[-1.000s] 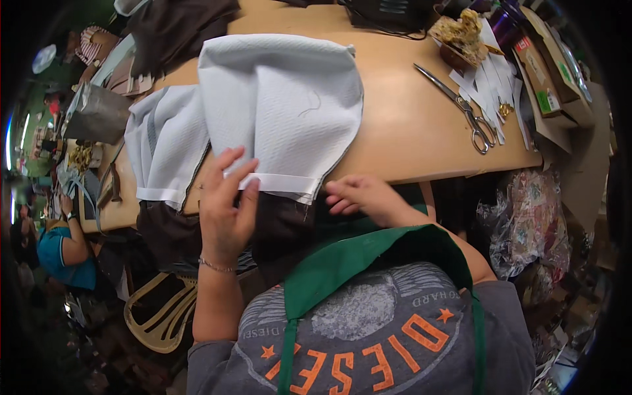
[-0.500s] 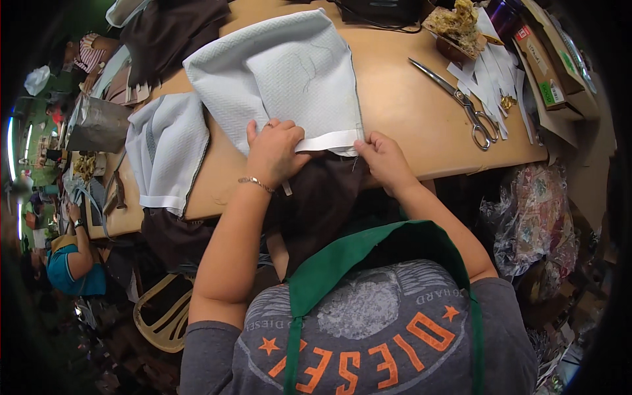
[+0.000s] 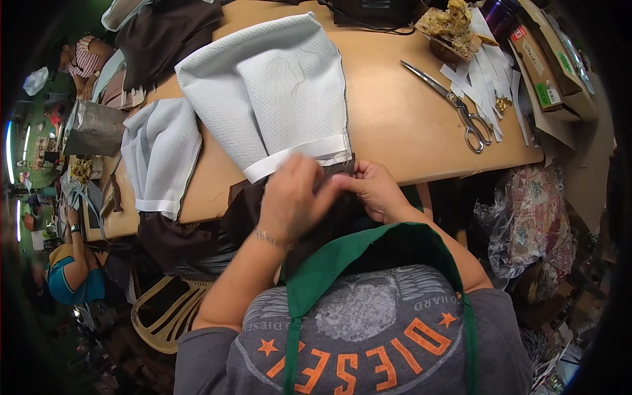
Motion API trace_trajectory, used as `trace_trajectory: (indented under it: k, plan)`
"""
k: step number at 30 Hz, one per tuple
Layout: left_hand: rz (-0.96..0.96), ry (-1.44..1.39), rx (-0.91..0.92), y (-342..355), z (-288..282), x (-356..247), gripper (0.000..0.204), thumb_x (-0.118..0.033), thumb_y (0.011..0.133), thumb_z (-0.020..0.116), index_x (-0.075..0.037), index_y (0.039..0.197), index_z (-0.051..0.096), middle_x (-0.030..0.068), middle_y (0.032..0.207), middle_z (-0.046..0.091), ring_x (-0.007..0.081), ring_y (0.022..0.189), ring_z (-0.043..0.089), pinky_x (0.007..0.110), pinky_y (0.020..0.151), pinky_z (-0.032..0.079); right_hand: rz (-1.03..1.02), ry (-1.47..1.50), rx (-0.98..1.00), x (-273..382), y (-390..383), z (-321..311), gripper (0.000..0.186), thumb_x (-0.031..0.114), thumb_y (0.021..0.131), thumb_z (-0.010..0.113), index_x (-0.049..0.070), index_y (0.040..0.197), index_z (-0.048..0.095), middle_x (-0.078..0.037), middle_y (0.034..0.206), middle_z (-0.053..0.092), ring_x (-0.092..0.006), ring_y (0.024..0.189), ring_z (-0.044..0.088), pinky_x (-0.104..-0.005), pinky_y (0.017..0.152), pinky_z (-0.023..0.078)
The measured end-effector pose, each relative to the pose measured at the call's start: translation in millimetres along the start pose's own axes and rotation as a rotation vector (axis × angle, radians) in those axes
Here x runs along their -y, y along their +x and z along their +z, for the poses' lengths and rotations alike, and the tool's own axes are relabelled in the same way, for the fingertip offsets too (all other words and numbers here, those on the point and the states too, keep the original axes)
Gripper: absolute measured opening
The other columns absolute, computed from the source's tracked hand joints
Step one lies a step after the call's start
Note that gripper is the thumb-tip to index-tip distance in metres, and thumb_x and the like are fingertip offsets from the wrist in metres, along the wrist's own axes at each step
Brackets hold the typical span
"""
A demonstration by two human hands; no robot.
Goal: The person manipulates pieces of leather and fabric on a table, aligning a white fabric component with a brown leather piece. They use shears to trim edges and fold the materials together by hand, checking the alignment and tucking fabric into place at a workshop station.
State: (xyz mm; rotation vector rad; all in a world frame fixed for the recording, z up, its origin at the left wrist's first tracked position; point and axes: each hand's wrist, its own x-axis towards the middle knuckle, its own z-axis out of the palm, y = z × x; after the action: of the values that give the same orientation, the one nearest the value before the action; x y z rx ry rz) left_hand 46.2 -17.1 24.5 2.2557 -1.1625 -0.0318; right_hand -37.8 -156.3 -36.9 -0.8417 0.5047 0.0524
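Observation:
A large white textured fabric piece (image 3: 289, 92), shaped like a bag, lies on the table, a few loose threads on its face. Along its near end runs a smooth white strip (image 3: 322, 146), and dark brown fabric (image 3: 253, 205) hangs from there over the table edge. My right hand (image 3: 378, 191) is closed, thumb and fingers pinching the brown fabric just below the strip's right end. My left hand (image 3: 293, 197) is over the brown fabric, close to the right fingertips; motion smears its fingers. A similar smaller white piece (image 3: 161, 151) with brown fabric lies to the left.
Large metal scissors (image 3: 454, 102) lie at the right beside white strips (image 3: 484, 79) and a small tray of yellowish material (image 3: 451, 29). A cardboard box (image 3: 543, 66) stands at the right edge. Below it hangs a plastic-wrapped bundle (image 3: 530, 217). A co-worker's arm (image 3: 76, 257) shows far left.
My left hand has left the white fabric and moved nearer to me and rightward, toward my right hand. My right hand has come down from the strip's end onto the brown fabric.

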Motion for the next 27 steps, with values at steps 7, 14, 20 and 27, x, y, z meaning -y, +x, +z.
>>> trace_trajectory:
  k: [7, 14, 20, 27]
  plan:
    - [-0.195, -0.331, 0.117, -48.5, 14.4, 21.1, 0.023, -0.02, 0.082, 0.066, 0.0, 0.078, 0.055, 0.0092, 0.074, 0.054, 0.0236, 0.072, 0.056, 0.034, 0.064, 0.045, -0.076, 0.037, 0.104, -5.2, 9.4, 30.7, 0.028, 0.008, 0.077, 0.072, 0.001, 0.099, 0.056, -0.005, 0.089, 0.061, -0.0121, 0.083, 0.057, -0.0255, 0.071, 0.047]
    - [-0.282, -0.01, 0.021, -23.3, -31.9, 24.9, 0.01, -0.011, 0.076, 0.064, -0.005, 0.073, 0.057, 0.0061, 0.07, 0.054, 0.0212, 0.06, 0.053, 0.03, 0.054, 0.042, -0.523, -1.173, 0.188, 6.2, 7.1, 7.4, 0.025, 0.002, 0.07, 0.067, 0.001, 0.092, 0.054, -0.015, 0.089, 0.058, -0.0324, 0.08, 0.059, -0.0395, 0.071, 0.047]
    - [0.13, -0.586, 0.403, -43.6, 7.3, -16.3, 0.015, -0.016, 0.076, 0.06, -0.001, 0.071, 0.056, 0.0138, 0.07, 0.055, 0.0292, 0.065, 0.056, 0.038, 0.06, 0.044, -0.757, -1.368, 0.101, -0.1, -0.9, 4.5, 0.022, -0.008, 0.066, 0.053, 0.001, 0.087, 0.051, -0.017, 0.085, 0.051, -0.0383, 0.077, 0.054, -0.0447, 0.07, 0.046]
    - [-0.834, -1.058, 0.715, -39.6, 57.5, 2.5, 0.043, -0.035, 0.091, 0.035, -0.007, 0.061, 0.049, 0.0025, 0.056, 0.046, 0.0142, 0.049, 0.044, 0.026, 0.049, 0.038, -0.728, -1.544, 0.127, 15.9, -9.6, 2.7, 0.016, 0.0, 0.069, 0.055, 0.001, 0.085, 0.052, -0.016, 0.083, 0.05, -0.0353, 0.079, 0.055, -0.0429, 0.069, 0.047]
